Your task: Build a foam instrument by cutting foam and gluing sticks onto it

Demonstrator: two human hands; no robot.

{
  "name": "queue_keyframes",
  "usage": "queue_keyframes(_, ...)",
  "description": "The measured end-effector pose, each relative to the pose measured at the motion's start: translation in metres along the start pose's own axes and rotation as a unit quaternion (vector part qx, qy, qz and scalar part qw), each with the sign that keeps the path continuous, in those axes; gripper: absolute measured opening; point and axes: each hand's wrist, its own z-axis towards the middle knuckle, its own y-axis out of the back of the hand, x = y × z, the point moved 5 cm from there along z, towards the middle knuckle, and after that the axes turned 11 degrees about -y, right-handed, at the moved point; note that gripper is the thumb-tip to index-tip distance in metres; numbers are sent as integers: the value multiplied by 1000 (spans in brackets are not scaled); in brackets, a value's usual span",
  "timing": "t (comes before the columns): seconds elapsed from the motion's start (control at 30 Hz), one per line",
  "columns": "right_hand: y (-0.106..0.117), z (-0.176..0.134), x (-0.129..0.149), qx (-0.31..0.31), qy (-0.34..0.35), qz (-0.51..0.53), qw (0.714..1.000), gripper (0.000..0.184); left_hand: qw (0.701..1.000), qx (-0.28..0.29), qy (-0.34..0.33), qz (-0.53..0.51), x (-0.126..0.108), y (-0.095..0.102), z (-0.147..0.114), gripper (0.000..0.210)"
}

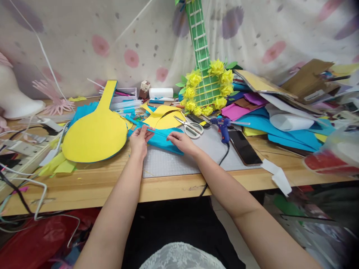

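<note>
At the frame's centre, your left hand (138,141) and right hand (183,142) each pinch the blue paper (164,142) over the cutting mat (165,164), seemingly spaced to keep it taut (scissors (187,123) lie just beside, presumably for easy reach).

Blue paper (162,139) partly hidden by left grip (139,140); green guitar (201,48) cropped above.

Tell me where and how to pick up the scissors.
Grip the scissors by their white handles, probably best from the near right: the loops face that way, close to the right hand, while the blades point left and away.
</note>
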Motion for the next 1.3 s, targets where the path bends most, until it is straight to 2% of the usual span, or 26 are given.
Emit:
queue_keyframes(0.1, 2, 1, -1, -22, 1, -26, 999, 25, 999, 47, 25, -8, 3, -7, -3, 27)
queue_keyframes(0.2, 1, 2, -3, -22, -6, -28, 999, 26, 997, 69, 43, 3, 5, -11, -8, 17)
queue_keyframes(0.3, 0, 3, -6, 0, -7, -9, 1000, 29, 997, 62, 51, 16, 7, -12, -11, 12)
queue_keyframes(0.4, 8, 5, -13, 4, -29, 41, 999, 32, 999, 29, 36, 10, 6, -8, -9, 11)
queue_keyframes(0.53, 34, 8, -27, -55, -66, 89, 992, 33, 1000, -19, 2, -9, 3, -1, -2, 13)
queue_keyframes(0.7, 63, 5, -36, -198, -48, -36, 978, 22, 998, -51, -29, -3, -1, 4, 2, 16)
queue_keyframes(0.77, 65, 2, -33, -229, -42, -69, 970, 19, 998, -47, -42, 3, -2, 4, 2, 18)
queue_keyframes(0.87, 55, -2, -15, -200, 12, -81, 976, 20, 996, -50, -65, 19, -5, 4, 0, 21)
queue_keyframes(0.97, 35, -6, 10, -153, 85, -136, 975, 20, 994, -68, -75, 32, -6, 3, -5, 23)
queue_keyframes(1.07, 16, -3, 27, -120, 108, -223, 961, 15, 994, -75, -68, 36, -7, -1, -8, 26)
queue_keyframes(1.13, 11, 1, 32, -115, 106, -245, 957, 13, 995, -65, -60, 35, -15, -3, -5, 26)
queue_keyframes(1.2, 12, 6, 33, -115, 87, -215, 966, 12, 995, -58, -66, 43, -34, 0, 8, 24)
queue_keyframes(1.3, 14, 15, 28, -75, 7, -64, 995, 13, 978, -125, -140, 96, -84, 31, 40, 16)
